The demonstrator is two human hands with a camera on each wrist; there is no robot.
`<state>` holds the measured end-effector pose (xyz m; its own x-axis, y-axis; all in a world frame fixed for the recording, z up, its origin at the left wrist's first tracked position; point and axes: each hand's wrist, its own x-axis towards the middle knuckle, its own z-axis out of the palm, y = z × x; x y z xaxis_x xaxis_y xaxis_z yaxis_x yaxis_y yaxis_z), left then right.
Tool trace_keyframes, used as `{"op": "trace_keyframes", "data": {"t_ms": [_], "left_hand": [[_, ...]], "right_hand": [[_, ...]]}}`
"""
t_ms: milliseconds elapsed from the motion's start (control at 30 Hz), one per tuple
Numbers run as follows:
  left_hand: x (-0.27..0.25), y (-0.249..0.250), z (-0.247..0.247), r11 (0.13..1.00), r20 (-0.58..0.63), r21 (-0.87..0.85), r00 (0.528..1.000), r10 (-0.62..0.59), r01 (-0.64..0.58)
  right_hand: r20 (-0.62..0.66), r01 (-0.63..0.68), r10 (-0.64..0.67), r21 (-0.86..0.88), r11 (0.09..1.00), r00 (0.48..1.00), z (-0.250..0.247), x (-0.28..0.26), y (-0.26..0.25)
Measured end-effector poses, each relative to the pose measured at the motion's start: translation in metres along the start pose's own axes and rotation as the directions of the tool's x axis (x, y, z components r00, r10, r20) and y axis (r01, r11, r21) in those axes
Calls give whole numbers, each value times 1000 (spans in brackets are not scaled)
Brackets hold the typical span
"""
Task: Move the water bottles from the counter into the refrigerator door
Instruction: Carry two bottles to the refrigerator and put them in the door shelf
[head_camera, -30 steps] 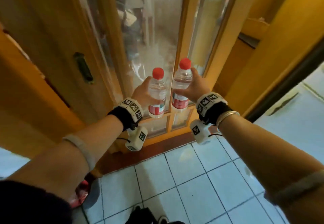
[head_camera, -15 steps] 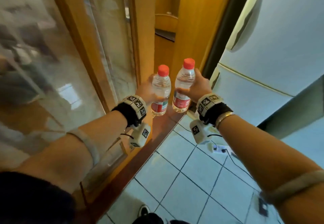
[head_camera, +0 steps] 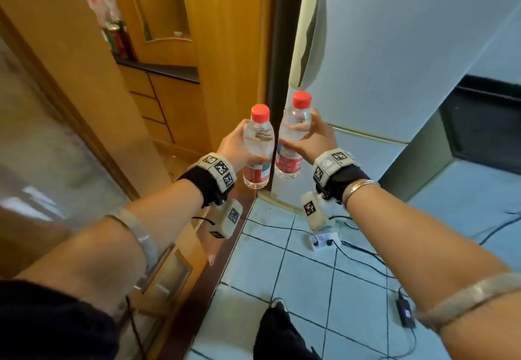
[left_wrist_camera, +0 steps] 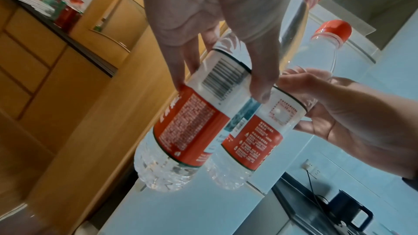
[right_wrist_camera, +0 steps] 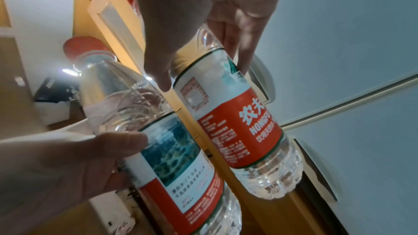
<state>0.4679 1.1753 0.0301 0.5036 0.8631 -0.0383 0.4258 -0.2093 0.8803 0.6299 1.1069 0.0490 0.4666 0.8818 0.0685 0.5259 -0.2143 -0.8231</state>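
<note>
I've got a water bottle in each hand, both upright, red caps up, side by side in front of the fridge [head_camera: 394,58]. My left hand [head_camera: 235,148] wraps the left bottle [head_camera: 258,151] approx. at its middle, fingers [left_wrist_camera: 260,76] curled round it, tips on the white label w/ the barcode. My right hand [head_camera: 317,139] grips the right bottle [head_camera: 293,139] a bit higher, fingers [right_wrist_camera: 237,42] curled over the clear shoulder above the label. In the wrist views the 2 bottles sit just beside each other; can't tell if the labels touch. The right bottle rides slightly higher than the left one.

Fridge is pale blue, both doors closed, w/ a cream handle [head_camera: 307,38] on the upper door just above the right bottle's cap. To the left is a wooden cabinet w/ a dark desk [head_camera: 160,68] carrying red cans and a green one. Below: light tiled floor [head_camera: 310,289], a white power strip [head_camera: 324,240] w/ black cables, and a small black adapter [head_camera: 406,313] at right.
</note>
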Motion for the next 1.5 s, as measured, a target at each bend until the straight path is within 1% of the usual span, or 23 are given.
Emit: {"op": "trace_keyframes", "data": {"t_ms": [100, 233, 400, 500, 667, 767, 833, 933, 1067, 1167, 1333, 1433, 1500], "left_hand": [[55, 17, 12, 1000, 9, -11, 1000, 21, -21], [124, 35, 27, 998, -11, -36, 999, 46, -46], [189, 50, 38, 997, -12, -55, 999, 44, -44], [225, 54, 38, 998, 21, -38, 998, 57, -56], [288, 56, 29, 996, 71, 1, 994, 88, -88], [327, 55, 17, 994, 73, 27, 992, 102, -105], [349, 53, 10, 993, 73, 46, 991, 109, -112], [374, 48, 1, 993, 73, 54, 992, 105, -109], [398, 38, -9, 995, 58, 54, 995, 76, -79], [408, 32, -16, 996, 44, 64, 997, 60, -62], [416, 25, -25, 991, 27, 125, 999, 46, -49], [417, 25, -28, 990, 28, 132, 998, 48, -51], [416, 24, -31, 989, 38, 133, 998, 52, -56]], "right_hand": [[-14, -3, 3, -21, 1000, 1000, -19, 48, 12], [-54, -40, 40, -8, 999, 998, -43, 110, 27], [-92, -87, 86, -8, 996, 992, -57, 177, 32], [-105, -103, 104, 16, 995, 989, -58, 211, 32], [-151, -66, 70, 31, 997, 986, -52, 261, 27], [-207, -27, 34, 36, 999, 978, -42, 298, 21], [-206, -19, 26, 38, 999, 978, -35, 320, 18], [-178, -63, 73, 62, 996, 981, -24, 350, 14], [-155, -92, 88, -17, 996, 984, -13, 378, 9], [-173, -101, 92, -45, 994, 981, -8, 391, 5], [-176, -85, 61, -132, 988, 982, -5, 396, 7], [-198, -58, 20, -186, 981, 980, -7, 394, 3], [-195, -64, 25, -195, 979, 981, -6, 393, 0]]}}
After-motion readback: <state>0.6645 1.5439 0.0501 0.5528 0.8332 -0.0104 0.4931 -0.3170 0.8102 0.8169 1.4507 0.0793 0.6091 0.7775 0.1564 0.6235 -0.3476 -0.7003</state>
